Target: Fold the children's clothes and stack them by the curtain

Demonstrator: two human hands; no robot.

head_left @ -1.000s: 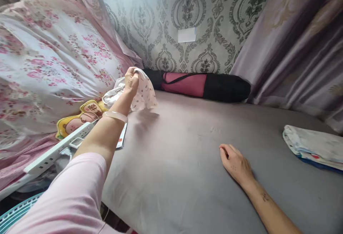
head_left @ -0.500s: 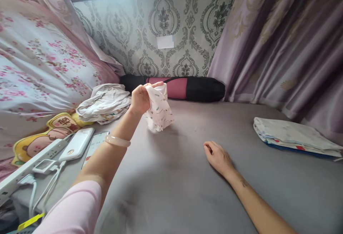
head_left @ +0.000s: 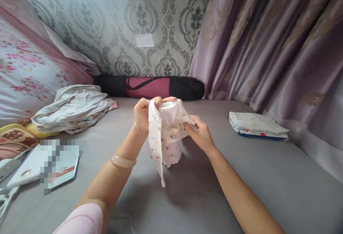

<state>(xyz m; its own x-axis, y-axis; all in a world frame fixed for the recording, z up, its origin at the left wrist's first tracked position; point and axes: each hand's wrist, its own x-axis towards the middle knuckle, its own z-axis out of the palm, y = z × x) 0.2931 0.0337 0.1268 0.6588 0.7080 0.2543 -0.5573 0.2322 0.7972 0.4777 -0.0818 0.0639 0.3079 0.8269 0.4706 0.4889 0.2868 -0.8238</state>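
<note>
A small white garment (head_left: 171, 137) with a tiny scattered print hangs above the grey bed sheet between my hands. My left hand (head_left: 142, 115), with a pale bangle on the wrist, is closed on its upper left edge, fingers partly inside the cloth. At the right edge, my right hand (head_left: 200, 133) pinches the fabric between thumb and fingers. One narrow strip of the cloth dangles below my left hand. Its exact cut cannot be made out because it is bunched.
A crumpled pile of light clothes (head_left: 72, 107) lies at left, near a phone (head_left: 65, 173) and a white power bank (head_left: 29, 168). Folded cloths (head_left: 257, 124) are stacked at right. A black and maroon rolled bag (head_left: 150, 86) lies along the wall.
My right hand has risen from the sheet and taken hold of the garment's right side. The garment is now spread between both hands. The view has turned to the right.
</note>
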